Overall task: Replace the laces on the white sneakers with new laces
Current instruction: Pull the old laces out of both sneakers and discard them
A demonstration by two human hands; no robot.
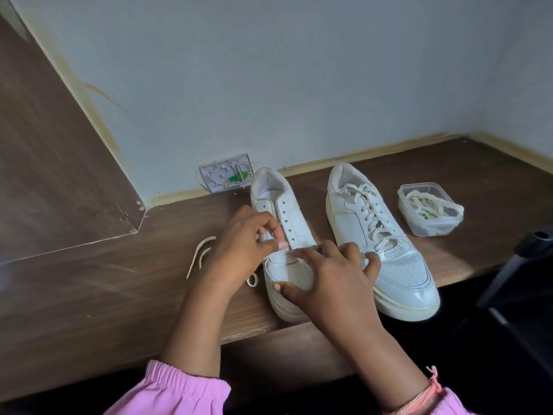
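Observation:
Two white sneakers stand side by side on a wooden desk, toes toward me. The left sneaker (291,223) has bare eyelets, with one lace at its lowest holes. My left hand (239,250) pinches that lace (203,253) at the lowest eyelets; its loose end trails onto the desk to the left. My right hand (332,274) presses on the left sneaker's toe, thumb on the front, fingers spread over the vamp. The right sneaker (380,235) is fully laced. A clear plastic tub (431,209) to its right holds a bundle of laces.
The desk (89,295) meets a wall at the back and a wooden side panel at the left. A small white plastic box (226,173) with green inside lies against the wall behind the left sneaker. A black chair part (523,265) rises at the right edge.

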